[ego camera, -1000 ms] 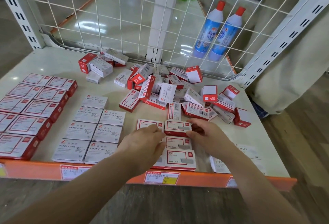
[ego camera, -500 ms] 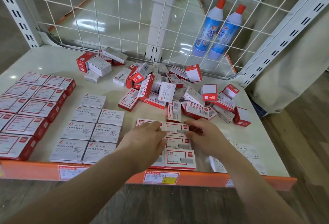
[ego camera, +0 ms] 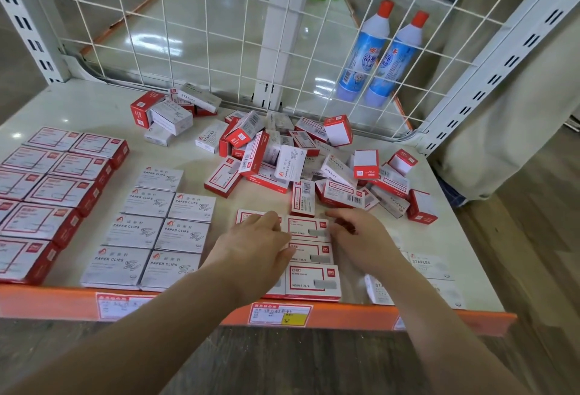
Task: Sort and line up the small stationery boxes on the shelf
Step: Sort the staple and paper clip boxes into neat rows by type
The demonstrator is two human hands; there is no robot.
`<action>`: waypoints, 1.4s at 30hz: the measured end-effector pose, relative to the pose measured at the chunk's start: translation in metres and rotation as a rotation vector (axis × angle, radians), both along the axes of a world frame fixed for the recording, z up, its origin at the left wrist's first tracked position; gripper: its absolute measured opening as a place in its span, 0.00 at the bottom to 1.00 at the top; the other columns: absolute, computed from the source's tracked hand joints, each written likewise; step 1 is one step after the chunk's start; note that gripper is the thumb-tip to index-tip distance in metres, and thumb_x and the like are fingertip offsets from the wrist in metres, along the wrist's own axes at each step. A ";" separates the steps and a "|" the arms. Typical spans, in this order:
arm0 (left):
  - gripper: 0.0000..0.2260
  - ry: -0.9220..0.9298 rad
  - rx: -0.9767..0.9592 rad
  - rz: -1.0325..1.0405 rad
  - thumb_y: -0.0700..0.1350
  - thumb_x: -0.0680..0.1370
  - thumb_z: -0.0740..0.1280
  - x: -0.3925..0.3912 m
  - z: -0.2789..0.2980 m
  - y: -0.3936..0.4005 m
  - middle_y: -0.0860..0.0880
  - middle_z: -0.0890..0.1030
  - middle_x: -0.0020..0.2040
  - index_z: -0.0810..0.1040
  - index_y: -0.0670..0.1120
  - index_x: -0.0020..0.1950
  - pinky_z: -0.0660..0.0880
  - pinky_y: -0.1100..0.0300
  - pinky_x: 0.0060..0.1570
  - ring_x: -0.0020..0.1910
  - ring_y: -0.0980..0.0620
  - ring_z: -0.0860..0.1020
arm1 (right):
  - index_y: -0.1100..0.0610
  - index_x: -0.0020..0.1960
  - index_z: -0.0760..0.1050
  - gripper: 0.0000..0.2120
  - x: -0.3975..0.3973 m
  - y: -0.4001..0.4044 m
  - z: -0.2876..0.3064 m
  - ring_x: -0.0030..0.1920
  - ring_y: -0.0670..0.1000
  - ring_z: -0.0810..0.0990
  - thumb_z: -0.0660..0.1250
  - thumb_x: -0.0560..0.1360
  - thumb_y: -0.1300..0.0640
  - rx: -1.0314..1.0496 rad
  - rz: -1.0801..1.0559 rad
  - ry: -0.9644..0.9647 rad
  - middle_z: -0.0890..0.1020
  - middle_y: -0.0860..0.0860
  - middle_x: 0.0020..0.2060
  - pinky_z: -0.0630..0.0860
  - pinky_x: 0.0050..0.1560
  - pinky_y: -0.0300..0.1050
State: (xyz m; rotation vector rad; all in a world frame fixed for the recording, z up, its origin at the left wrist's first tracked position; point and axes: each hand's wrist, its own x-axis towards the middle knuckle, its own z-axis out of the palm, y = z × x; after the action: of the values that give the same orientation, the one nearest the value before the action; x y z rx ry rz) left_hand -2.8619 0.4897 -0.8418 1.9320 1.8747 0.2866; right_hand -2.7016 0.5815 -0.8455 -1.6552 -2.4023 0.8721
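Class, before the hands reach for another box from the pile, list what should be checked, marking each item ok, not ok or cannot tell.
1. Top staple box square with the column below: ok.
2. Left hand free: cannot tell, fingers on the boxes.
3. Right hand free: cannot tell, fingertips at the box's edge.
4. Pile still unsorted: ok.
5. Space behind the column: not ok, a red box lies there.

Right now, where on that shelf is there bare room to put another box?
Bare shelf lies at the back left, behind the big red boxes, and in the strip between the paper clip boxes and the staple rows. The jumbled pile crowds the back middle.
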 end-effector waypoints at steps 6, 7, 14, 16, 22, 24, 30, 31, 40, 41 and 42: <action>0.18 -0.029 0.014 0.073 0.54 0.81 0.53 -0.004 0.001 -0.007 0.58 0.63 0.68 0.63 0.56 0.71 0.69 0.61 0.61 0.67 0.56 0.63 | 0.54 0.51 0.77 0.06 -0.012 0.002 0.001 0.36 0.36 0.71 0.63 0.77 0.55 0.114 -0.081 0.082 0.76 0.41 0.38 0.67 0.33 0.27; 0.18 -0.025 0.015 0.083 0.53 0.81 0.52 -0.005 0.002 -0.008 0.58 0.62 0.69 0.62 0.56 0.71 0.68 0.61 0.62 0.67 0.56 0.62 | 0.53 0.50 0.77 0.06 -0.017 0.004 -0.001 0.35 0.37 0.71 0.65 0.76 0.53 0.111 -0.086 0.071 0.75 0.40 0.36 0.66 0.32 0.28; 0.19 -0.026 -0.032 0.123 0.55 0.81 0.52 -0.015 0.002 -0.012 0.58 0.59 0.72 0.61 0.56 0.72 0.68 0.61 0.62 0.69 0.56 0.61 | 0.55 0.41 0.74 0.18 -0.046 0.010 -0.013 0.32 0.44 0.75 0.65 0.72 0.40 0.106 -0.168 -0.111 0.78 0.48 0.34 0.64 0.29 0.36; 0.19 -0.033 -0.037 0.123 0.55 0.81 0.51 -0.016 0.003 -0.011 0.58 0.59 0.72 0.61 0.56 0.72 0.69 0.62 0.62 0.69 0.57 0.61 | 0.56 0.43 0.75 0.19 -0.050 0.011 -0.017 0.34 0.46 0.77 0.66 0.71 0.38 0.105 -0.202 -0.105 0.79 0.49 0.36 0.69 0.31 0.38; 0.19 -0.039 -0.043 0.099 0.54 0.81 0.51 -0.019 0.005 -0.013 0.58 0.59 0.72 0.61 0.56 0.72 0.65 0.62 0.63 0.69 0.57 0.60 | 0.57 0.44 0.76 0.22 -0.056 0.015 -0.020 0.40 0.51 0.79 0.65 0.70 0.36 0.149 -0.248 -0.139 0.80 0.51 0.40 0.74 0.40 0.44; 0.19 -0.039 -0.050 0.092 0.54 0.81 0.50 -0.020 0.005 -0.015 0.58 0.59 0.72 0.61 0.56 0.72 0.65 0.61 0.64 0.70 0.57 0.60 | 0.56 0.43 0.76 0.22 -0.056 0.015 -0.019 0.40 0.50 0.79 0.65 0.71 0.37 0.147 -0.247 -0.146 0.80 0.50 0.39 0.74 0.39 0.44; 0.20 -0.021 -0.075 0.086 0.55 0.81 0.50 -0.020 0.004 -0.016 0.58 0.57 0.74 0.59 0.55 0.73 0.62 0.59 0.67 0.71 0.56 0.58 | 0.56 0.42 0.75 0.21 -0.058 0.014 -0.017 0.38 0.50 0.79 0.67 0.69 0.37 0.109 -0.269 -0.137 0.80 0.50 0.38 0.78 0.42 0.47; 0.20 -0.020 -0.080 0.088 0.55 0.81 0.50 -0.020 0.003 -0.016 0.57 0.56 0.74 0.59 0.56 0.73 0.62 0.59 0.68 0.72 0.56 0.57 | 0.56 0.41 0.75 0.20 -0.058 0.014 -0.017 0.38 0.50 0.79 0.67 0.70 0.38 0.108 -0.269 -0.138 0.80 0.50 0.37 0.77 0.41 0.46; 0.21 -0.028 -0.092 0.103 0.56 0.81 0.50 -0.019 0.001 -0.020 0.58 0.54 0.75 0.56 0.56 0.74 0.59 0.58 0.70 0.74 0.56 0.54 | 0.57 0.41 0.76 0.15 -0.057 0.014 -0.010 0.33 0.47 0.75 0.68 0.71 0.45 0.107 -0.277 -0.117 0.79 0.50 0.35 0.70 0.32 0.40; 0.21 -0.032 -0.090 0.104 0.56 0.81 0.50 -0.019 0.001 -0.020 0.58 0.54 0.75 0.56 0.56 0.74 0.59 0.58 0.70 0.74 0.56 0.54 | 0.57 0.40 0.76 0.14 -0.055 0.015 -0.009 0.33 0.46 0.75 0.68 0.71 0.45 0.103 -0.279 -0.107 0.79 0.49 0.35 0.69 0.31 0.39; 0.21 -0.034 -0.087 0.104 0.55 0.81 0.50 -0.020 0.001 -0.021 0.58 0.54 0.75 0.56 0.55 0.74 0.59 0.59 0.70 0.74 0.56 0.54 | 0.56 0.39 0.76 0.14 -0.053 0.015 -0.009 0.33 0.46 0.76 0.68 0.71 0.45 0.103 -0.281 -0.095 0.79 0.49 0.34 0.68 0.30 0.39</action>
State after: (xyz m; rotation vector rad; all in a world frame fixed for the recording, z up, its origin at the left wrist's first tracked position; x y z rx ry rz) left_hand -2.8815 0.4686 -0.8409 1.7658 1.9360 0.2635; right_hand -2.7547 0.5966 -0.8545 -1.9687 -2.1533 0.6278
